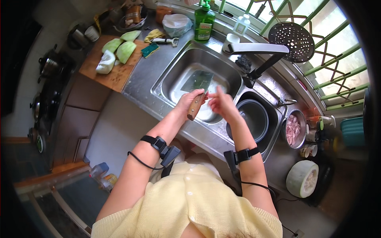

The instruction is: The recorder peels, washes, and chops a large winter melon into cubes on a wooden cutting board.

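Note:
Over the left basin of a stainless steel sink (pixel 166 78), my left hand (pixel 192 100) grips a cleaver (pixel 198 81) near where its wooden handle meets the broad blade. The wet blade points away from me into the basin, and the handle's end sticks out towards me. My right hand (pixel 223 104) is just right of the handle, slightly blurred, its fingers apart and holding nothing. Beyond it the faucet (pixel 262 48) reaches over the sink. A dark round pot (pixel 254 119) sits in the right basin.
Pale green melon pieces (pixel 126 52) lie on a wooden board (pixel 89 70) at the left. A sponge (pixel 150 50), a peeler (pixel 166 40) and a green soap bottle (pixel 204 23) stand or lie behind the sink. At the right are a metal bowl of raw meat (pixel 293 129) and a large cut melon (pixel 302 178).

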`<state>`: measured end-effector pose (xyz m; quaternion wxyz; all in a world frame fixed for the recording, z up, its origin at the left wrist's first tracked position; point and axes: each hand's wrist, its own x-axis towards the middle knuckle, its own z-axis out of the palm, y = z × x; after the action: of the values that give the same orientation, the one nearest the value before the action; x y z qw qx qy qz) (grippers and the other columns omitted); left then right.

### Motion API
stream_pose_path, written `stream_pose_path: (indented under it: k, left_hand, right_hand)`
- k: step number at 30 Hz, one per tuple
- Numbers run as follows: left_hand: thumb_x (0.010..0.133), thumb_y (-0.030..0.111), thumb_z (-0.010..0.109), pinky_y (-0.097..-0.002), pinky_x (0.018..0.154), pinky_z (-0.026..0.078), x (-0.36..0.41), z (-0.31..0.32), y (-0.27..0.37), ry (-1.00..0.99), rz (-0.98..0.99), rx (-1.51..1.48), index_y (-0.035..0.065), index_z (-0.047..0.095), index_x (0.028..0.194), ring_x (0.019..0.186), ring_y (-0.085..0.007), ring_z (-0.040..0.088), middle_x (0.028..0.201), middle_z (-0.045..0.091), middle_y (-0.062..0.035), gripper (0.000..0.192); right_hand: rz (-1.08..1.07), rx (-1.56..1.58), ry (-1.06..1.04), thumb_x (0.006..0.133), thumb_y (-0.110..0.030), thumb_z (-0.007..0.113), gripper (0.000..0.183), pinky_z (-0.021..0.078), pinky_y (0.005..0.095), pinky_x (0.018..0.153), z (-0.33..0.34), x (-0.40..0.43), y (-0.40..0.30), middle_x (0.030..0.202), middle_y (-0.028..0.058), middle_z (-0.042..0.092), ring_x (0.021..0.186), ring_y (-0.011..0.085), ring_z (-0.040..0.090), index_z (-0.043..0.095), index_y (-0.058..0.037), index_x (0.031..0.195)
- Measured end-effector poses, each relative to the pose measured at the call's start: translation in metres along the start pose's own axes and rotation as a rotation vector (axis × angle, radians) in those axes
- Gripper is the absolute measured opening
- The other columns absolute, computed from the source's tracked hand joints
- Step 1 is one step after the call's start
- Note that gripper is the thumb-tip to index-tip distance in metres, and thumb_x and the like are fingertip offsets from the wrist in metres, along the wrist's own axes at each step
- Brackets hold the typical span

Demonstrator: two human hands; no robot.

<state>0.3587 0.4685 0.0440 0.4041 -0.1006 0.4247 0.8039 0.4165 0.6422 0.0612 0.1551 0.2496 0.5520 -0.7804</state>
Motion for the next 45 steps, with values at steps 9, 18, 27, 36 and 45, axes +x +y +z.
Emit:
stream_pose_path:
  k: [9,18,27,36,45]
  left_hand:
    - [0.089,0.022,0.066,-0.0279,0.084,0.052,0.012,0.005,0.020,-0.073,-0.101,0.107,-0.0024,0.064,0.110,0.094,-0.0164,0.065,0.105,0.068,-0.0096,0.033]
    - [0.089,0.019,0.066,-0.0291,0.086,0.053,0.032,0.002,0.024,-0.083,-0.161,0.072,-0.0043,0.064,0.110,0.095,-0.0181,0.065,0.105,0.068,-0.0118,0.031]
    - [0.090,0.018,0.066,-0.0294,0.084,0.054,0.047,0.002,0.021,-0.079,-0.235,0.114,-0.0050,0.064,0.109,0.093,-0.0193,0.067,0.101,0.069,-0.0122,0.031]
    - [0.090,0.017,0.064,-0.0279,0.075,0.054,0.055,0.021,0.019,-0.167,-0.313,0.141,-0.0044,0.065,0.103,0.087,-0.0183,0.067,0.094,0.069,-0.0121,0.025]
    - [0.089,0.017,0.065,-0.0289,0.076,0.055,0.043,0.006,0.018,-0.346,-0.212,0.153,-0.0040,0.059,0.115,0.090,-0.0160,0.065,0.103,0.066,-0.0120,0.034]
  right_hand:
    - [-0.126,0.838,0.497,0.090,-0.044,0.064,0.048,0.0531,0.0283,0.059,-0.107,0.084,-0.032,0.084,0.0138,0.060,0.069,0.0197,0.059,0.055,0.0025,0.096]
    - [-0.124,0.971,0.390,0.085,-0.005,0.049,0.006,0.0400,0.0276,0.050,-0.121,0.093,-0.023,0.077,0.0113,0.052,0.064,0.0187,0.049,0.045,-0.0006,0.087]
    - [-0.018,0.668,0.253,0.094,-0.022,0.060,0.022,0.0504,0.0265,0.062,-0.024,0.065,-0.044,0.079,0.0099,0.059,0.069,0.0190,0.059,0.056,-0.0006,0.095]
    - [-0.083,0.339,0.141,0.099,-0.031,0.051,0.025,0.0291,0.0192,0.043,-0.006,0.076,-0.059,0.064,-0.0066,0.038,0.051,0.0048,0.033,0.053,-0.0092,0.086]
    - [-0.610,-1.142,-0.203,0.102,-0.040,0.027,0.053,0.0192,0.0422,0.116,0.013,0.018,-0.044,0.153,0.0089,0.033,0.142,0.0266,0.027,0.035,-0.0124,0.148]
